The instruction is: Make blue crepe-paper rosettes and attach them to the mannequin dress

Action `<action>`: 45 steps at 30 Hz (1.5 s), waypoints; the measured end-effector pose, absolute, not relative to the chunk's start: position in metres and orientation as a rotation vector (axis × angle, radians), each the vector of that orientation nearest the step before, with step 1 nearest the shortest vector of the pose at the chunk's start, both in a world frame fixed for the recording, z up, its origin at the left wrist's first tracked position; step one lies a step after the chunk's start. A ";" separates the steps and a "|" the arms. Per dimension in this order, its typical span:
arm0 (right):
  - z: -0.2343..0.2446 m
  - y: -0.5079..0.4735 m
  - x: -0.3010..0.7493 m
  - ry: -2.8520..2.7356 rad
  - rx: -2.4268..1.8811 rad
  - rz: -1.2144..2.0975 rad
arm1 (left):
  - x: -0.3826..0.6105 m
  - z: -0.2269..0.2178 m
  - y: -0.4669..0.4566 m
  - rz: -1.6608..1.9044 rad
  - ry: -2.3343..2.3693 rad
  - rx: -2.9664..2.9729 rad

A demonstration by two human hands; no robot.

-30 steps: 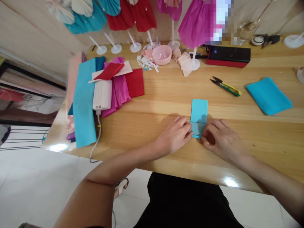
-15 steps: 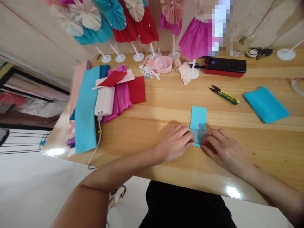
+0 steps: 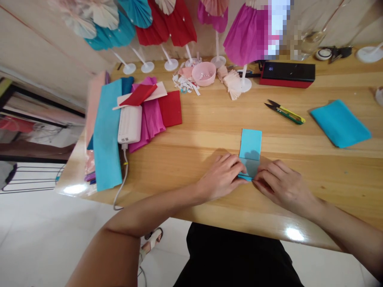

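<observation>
A narrow strip of light blue paper [image 3: 250,144] lies on the wooden table [image 3: 209,131], its near end folded over. My left hand [image 3: 220,177] pinches that near end from the left, fingers curled and pressed onto the fold. From the right, my right hand [image 3: 283,185] pinches the same end, fingertips meeting the left hand's at the strip's lower edge. The near part of the strip is partly hidden under my fingers.
Small snips with a yellow-green handle [image 3: 285,111] lie right of the strip, then a folded blue sheet [image 3: 340,122]. Stacked coloured papers [image 3: 131,115] with a white power bank [image 3: 129,124] lie left. Paper-dress stands, a pink bowl [image 3: 204,73] and a black-red box [image 3: 287,74] line the back.
Both hands stay on the near end of the blue strip, with the fingers shifting slightly along the fold. The view itself has swayed a little.
</observation>
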State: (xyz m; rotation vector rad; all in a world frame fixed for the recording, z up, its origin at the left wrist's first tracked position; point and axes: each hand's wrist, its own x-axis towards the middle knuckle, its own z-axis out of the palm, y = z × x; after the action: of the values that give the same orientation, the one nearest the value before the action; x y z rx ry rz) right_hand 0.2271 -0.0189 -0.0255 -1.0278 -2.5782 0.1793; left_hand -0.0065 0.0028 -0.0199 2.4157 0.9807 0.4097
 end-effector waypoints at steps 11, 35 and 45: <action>-0.022 -0.015 0.227 -2.487 -1.101 0.429 | -0.006 -0.021 0.001 0.448 0.933 2.437; -0.020 -0.015 0.226 -2.491 -1.169 0.556 | -0.013 -0.014 0.002 0.327 1.063 2.278; -0.021 -0.016 0.220 -2.490 -1.312 0.384 | -0.006 -0.009 -0.001 0.294 1.105 2.358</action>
State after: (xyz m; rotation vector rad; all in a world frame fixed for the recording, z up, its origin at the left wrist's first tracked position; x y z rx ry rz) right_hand 0.2197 -0.0163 -0.0207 -1.3116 -2.4903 0.3839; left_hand -0.0063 -0.0011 -0.0090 2.3578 1.1050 0.2937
